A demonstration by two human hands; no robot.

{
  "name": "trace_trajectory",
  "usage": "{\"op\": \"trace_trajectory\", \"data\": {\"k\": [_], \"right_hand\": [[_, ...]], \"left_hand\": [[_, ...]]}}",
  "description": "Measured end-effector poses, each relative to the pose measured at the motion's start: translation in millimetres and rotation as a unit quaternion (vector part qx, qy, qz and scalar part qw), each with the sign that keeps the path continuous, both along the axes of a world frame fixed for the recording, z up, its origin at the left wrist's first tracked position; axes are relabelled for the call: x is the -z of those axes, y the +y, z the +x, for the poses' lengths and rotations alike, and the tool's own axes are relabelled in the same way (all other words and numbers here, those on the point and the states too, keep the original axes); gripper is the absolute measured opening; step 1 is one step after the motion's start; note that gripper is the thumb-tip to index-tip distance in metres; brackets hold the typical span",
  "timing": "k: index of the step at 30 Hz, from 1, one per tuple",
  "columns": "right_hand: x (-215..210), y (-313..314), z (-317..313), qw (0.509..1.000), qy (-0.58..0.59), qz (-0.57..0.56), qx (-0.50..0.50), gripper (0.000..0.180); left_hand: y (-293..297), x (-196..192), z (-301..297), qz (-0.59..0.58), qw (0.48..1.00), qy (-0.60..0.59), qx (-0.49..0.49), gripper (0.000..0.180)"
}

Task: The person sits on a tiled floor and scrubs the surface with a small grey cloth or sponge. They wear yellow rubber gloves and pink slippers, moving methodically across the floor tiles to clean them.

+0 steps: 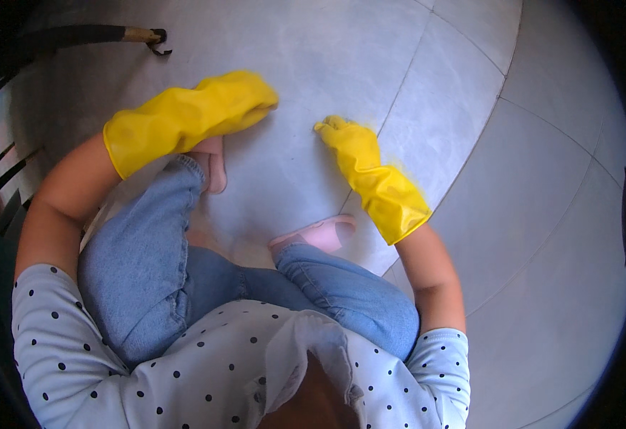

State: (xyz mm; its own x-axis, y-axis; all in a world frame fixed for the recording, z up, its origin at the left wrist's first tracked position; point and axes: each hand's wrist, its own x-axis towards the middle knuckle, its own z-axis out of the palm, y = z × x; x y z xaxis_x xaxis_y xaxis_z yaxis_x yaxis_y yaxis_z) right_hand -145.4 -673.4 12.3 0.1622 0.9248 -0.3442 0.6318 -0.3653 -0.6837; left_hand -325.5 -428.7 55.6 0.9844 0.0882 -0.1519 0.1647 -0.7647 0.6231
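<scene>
At frame centre, the yellow-gloved right hand (352, 146) presses fingers flat on the grey floor tile (306, 171); the left hand (245, 100), upper left, rests beside it, its fingers hidden.

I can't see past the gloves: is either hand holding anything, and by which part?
Cannot be told. Both gloved hands, left and right, rest on the floor tiles; nothing visible.

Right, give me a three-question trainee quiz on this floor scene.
1. True or false: both hands wear yellow rubber gloves.
2. What does the right hand press on? A) a bucket B) the grey floor tiles C) a sponge
3. What footwear shows under the knees?

Key: 1 true, the left hand is gloved too; 2 B; 3 pink slippers.
</scene>
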Motion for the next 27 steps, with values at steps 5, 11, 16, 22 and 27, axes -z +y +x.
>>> {"op": "trace_trajectory", "data": {"k": [5,11,16,22,27], "right_hand": [[0.0,-9.3,24.4,0.980,-0.077,0.157,0.089,0.031],[26.8,-27.4,24.6,0.976,0.008,0.005,0.219,0.037],[-1.3,-49.0,-24.3,0.962,-0.033,0.002,0.270,0.041],[-4.1,-24.7,-42.3,0.967,-0.024,0.047,0.250,0.042],[-10.9,28.5,-20.3,0.885,0.345,-0.086,0.301,0.033]], "left_hand": [[-12.1,-9.3,-5.4,0.023,0.994,-0.083,-0.069,0.019],[1.1,7.8,-0.6,0.008,0.998,-0.063,0.002,0.018],[1.9,6.2,-4.6,0.013,0.998,-0.058,-0.009,0.018],[2.2,21.2,-17.1,0.062,0.993,-0.097,-0.024,0.020],[-21.2,8.7,-17.6,0.060,0.984,-0.115,-0.124,0.020]]}}
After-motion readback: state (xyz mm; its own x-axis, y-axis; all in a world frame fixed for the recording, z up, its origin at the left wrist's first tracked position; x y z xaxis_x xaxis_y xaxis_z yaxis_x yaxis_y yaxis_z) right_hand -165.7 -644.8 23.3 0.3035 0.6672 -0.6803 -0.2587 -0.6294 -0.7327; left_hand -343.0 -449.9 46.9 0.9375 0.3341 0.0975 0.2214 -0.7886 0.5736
